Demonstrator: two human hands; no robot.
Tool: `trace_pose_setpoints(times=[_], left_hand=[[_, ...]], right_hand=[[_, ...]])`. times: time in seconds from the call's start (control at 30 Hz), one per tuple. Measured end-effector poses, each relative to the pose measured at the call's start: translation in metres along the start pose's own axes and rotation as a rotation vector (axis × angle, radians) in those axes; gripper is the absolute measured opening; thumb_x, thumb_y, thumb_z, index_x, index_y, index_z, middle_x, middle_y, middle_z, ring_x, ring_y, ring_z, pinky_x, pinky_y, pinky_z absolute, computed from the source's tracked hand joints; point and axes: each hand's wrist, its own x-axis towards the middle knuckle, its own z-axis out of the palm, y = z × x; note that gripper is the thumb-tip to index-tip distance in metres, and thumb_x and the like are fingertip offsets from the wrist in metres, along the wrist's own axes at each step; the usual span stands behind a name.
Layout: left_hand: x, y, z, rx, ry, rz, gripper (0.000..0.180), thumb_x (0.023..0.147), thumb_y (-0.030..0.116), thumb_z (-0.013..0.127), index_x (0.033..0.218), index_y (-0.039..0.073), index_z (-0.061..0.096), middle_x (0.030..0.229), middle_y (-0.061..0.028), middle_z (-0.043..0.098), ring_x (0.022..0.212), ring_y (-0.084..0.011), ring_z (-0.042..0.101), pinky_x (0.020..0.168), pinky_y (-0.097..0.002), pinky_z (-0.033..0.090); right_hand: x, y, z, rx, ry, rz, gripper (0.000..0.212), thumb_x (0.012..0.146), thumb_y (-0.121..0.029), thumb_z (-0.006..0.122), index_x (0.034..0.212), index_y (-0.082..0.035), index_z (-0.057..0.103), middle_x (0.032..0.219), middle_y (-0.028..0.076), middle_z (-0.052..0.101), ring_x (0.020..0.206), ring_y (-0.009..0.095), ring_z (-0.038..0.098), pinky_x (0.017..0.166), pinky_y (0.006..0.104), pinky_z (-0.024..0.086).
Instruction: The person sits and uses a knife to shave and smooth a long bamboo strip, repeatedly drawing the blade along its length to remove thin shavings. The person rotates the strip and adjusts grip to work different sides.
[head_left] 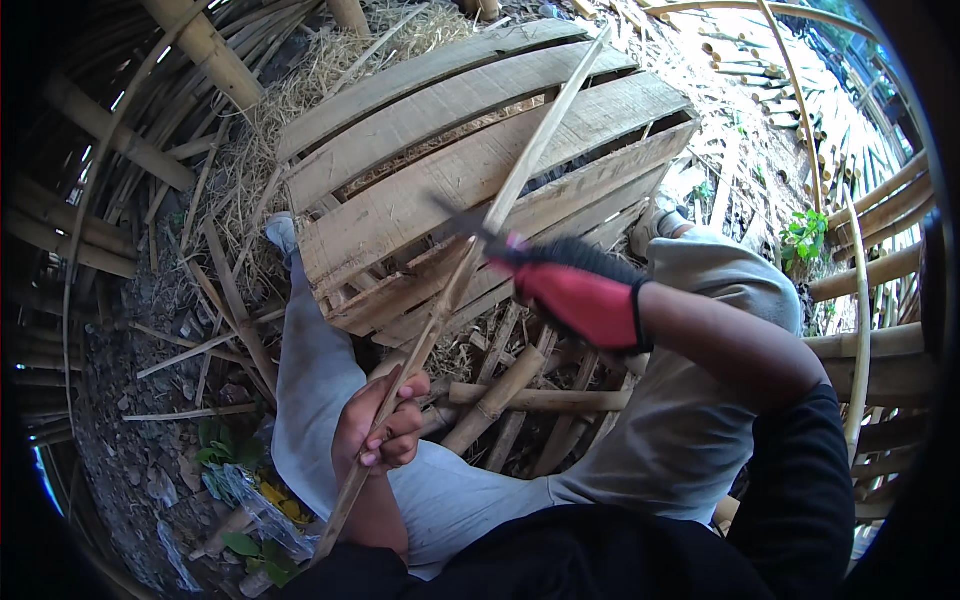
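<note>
A long bamboo strip (537, 150) slants from my lap up over a slatted wooden crate (400, 215). My bare left hand (385, 420) is wrapped around its lower part, above my left thigh. In a red and black glove, my right hand (580, 295) grips a knife (460, 217). The knife's dark blade crosses the strip near its middle and points to the upper left, smeared by motion. Whether the blade cuts into the strip or only lies against it, I cannot tell. The strip's far part passes over the crate's top slats.
Bamboo offcuts (500, 395) lie between my legs. Straw and shavings (310, 75) surround the crate's far left. Thick bamboo poles (205, 50) stand at left, with horizontal poles (870, 343) at right. Cut bamboo pieces (760, 75) lie at far right. A clear plastic bag (262, 510) lies at lower left.
</note>
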Motion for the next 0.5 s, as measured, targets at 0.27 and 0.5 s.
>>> trace_pose_setpoints(times=[0.27, 0.5], left_hand=[[0.005, 0.001, 0.004, 0.013, 0.019, 0.008, 0.027, 0.109, 0.032, 0.026, 0.099, 0.009, 0.037, 0.045, 0.0006, 0.039, 0.025, -0.0052, 0.034, 0.025, -0.0183, 0.018], [0.009, 0.000, 0.007, -0.031, 0.023, 0.005, 0.025, 0.109, 0.029, 0.026, 0.099, 0.009, 0.037, 0.045, -0.0019, 0.041, 0.026, -0.0067, 0.036, 0.025, -0.0188, 0.019]], right_hand=[[-0.009, -0.009, -0.014, 0.171, 0.015, -0.012, 0.044, 0.101, -0.047, 0.049, 0.108, -0.006, 0.064, 0.079, 0.007, 0.067, 0.068, 0.017, 0.063, 0.064, 0.0344, 0.050], [0.001, 0.027, -0.008, 0.031, -0.076, -0.417, 0.041, 0.100, -0.046, 0.052, 0.102, -0.008, 0.066, 0.070, 0.003, 0.063, 0.058, 0.015, 0.062, 0.054, 0.0311, 0.049]])
